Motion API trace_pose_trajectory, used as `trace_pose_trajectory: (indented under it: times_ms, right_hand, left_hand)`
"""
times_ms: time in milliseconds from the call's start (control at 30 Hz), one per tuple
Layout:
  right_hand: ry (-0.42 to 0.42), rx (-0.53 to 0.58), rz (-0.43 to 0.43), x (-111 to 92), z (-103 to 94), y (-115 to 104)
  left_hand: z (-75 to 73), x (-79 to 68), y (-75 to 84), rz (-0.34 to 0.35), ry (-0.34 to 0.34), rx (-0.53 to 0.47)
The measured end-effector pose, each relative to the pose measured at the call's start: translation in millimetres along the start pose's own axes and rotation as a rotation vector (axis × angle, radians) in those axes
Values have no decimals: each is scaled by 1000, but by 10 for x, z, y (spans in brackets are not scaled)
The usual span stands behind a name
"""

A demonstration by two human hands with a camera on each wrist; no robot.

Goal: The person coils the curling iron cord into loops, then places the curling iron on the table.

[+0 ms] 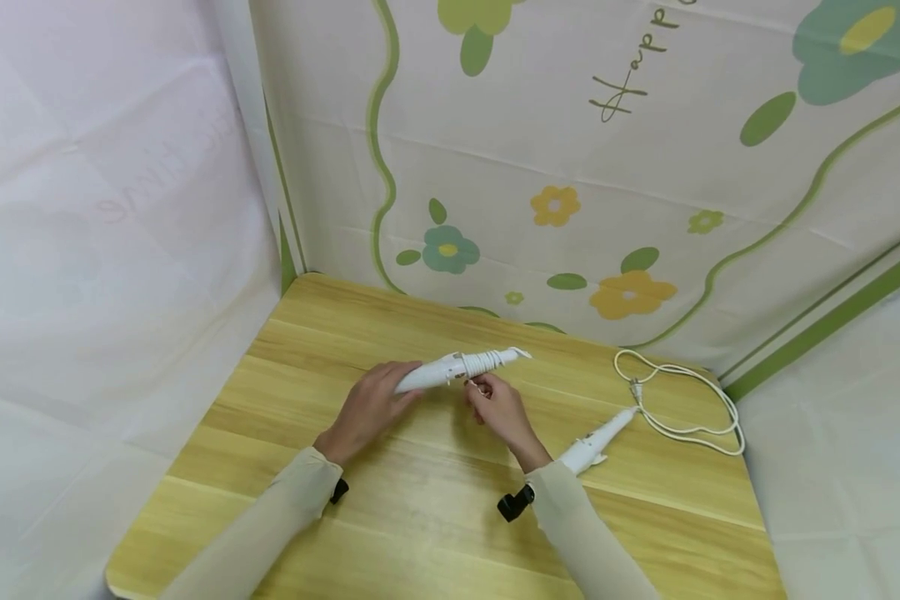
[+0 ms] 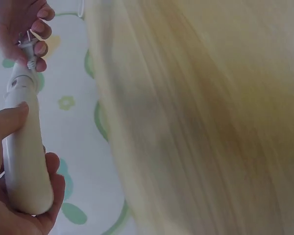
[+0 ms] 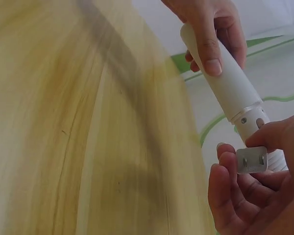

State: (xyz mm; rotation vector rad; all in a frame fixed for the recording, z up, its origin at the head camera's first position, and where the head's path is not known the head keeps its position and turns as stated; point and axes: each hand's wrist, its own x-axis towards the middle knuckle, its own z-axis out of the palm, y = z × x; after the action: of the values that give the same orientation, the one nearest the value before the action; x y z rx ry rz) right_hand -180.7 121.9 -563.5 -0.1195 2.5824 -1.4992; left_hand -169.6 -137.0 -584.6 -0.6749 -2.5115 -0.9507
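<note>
A white wand-shaped electric appliance (image 1: 429, 374) is held above the table by my left hand (image 1: 371, 408). In the left wrist view, the left thumb lies along its smooth, thick body (image 2: 28, 161) and the fingers curl round the other side. White cord (image 1: 483, 362) is wound in several turns round the narrower end. My right hand (image 1: 504, 415) pinches the cord's two-prong plug (image 3: 251, 160) between thumb and fingers, close beside the windings. In the right wrist view the prongs face the camera. Part of the coiled cord is hidden behind the right hand there.
A second white appliance (image 1: 596, 442) of similar shape lies on the wooden table (image 1: 420, 517), partly behind the right forearm. Its loose cord (image 1: 731, 408) loops toward the right back edge, with a plug (image 1: 636, 389) near its tip. Printed fabric (image 1: 495, 150) hangs behind the table.
</note>
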Motion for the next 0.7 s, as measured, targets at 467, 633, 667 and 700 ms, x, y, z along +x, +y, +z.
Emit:
trace_pose_trajectory:
  times_ms: [467,633,667,700]
  right_hand:
    - [14,-217,-53,300,223,62]
    - [50,-291,-72,367,233,112]
    - [49,-307,-77,378,235,124]
    - [46,-317,-83,386,238,134]
  left_hand:
    - [194,88,-239,-74,6,-1]
    - [190,87,-336,-115,-16,-15]
    - [191,82,-355,-119,-22,-18]
    - [193,75,-374,-120,-27,-20]
